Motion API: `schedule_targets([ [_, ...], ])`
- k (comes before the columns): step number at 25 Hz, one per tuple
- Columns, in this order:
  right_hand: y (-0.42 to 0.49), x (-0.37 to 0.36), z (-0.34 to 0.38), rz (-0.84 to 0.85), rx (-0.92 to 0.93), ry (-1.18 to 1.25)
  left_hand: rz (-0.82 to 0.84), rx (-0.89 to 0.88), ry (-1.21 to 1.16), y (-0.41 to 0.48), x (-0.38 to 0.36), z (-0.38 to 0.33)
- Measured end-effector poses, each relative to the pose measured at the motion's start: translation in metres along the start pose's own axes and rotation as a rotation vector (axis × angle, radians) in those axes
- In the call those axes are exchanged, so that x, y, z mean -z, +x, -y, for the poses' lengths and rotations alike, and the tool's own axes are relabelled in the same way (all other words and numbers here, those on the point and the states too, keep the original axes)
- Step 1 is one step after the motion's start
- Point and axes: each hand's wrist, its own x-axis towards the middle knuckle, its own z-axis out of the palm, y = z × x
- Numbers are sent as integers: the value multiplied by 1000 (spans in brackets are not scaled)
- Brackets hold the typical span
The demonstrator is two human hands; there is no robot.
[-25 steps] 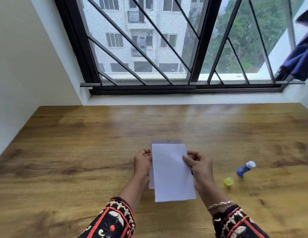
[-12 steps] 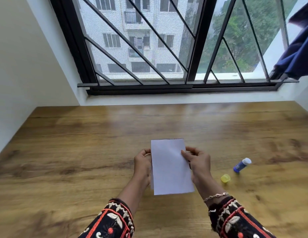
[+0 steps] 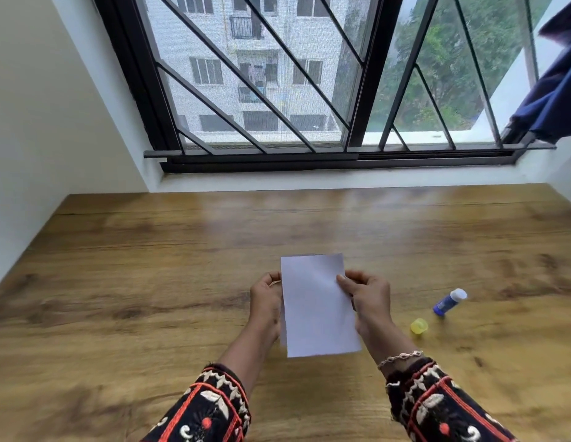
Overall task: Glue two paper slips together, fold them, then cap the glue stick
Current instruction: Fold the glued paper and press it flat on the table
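Note:
Two white paper slips [image 3: 316, 307] lie stacked face to face, held above the wooden table; the back slip shows only as a thin edge at the left and top. My left hand [image 3: 266, 301] grips the left edge. My right hand [image 3: 368, 298] pinches the right edge, thumb on the front sheet. To the right on the table lies the blue glue stick [image 3: 449, 302] with its white end uncapped. Its yellow cap [image 3: 419, 326] sits apart, a little nearer to me.
The wooden table [image 3: 150, 282] runs to a white wall on the left and a barred window [image 3: 277, 90] at the back. A dark blue cloth [image 3: 558, 90] hangs at the upper right.
The front slip has slid up over the back slip, so the printed top strip of the back slip no longer shows. Both hands keep their hold on the edges.

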Motion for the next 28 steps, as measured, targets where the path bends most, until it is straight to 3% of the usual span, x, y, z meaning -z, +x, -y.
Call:
schedule_targets([
  [13,2,0,-6,-17,-12,10,15,2,-73,3,1,6],
  [17,2,-2,-7,-22,-15,4,9,-88,37,4,3,6],
  [28,-2,-4,-5,-8,-13,4,-8,-195,34,11,2,9],
])
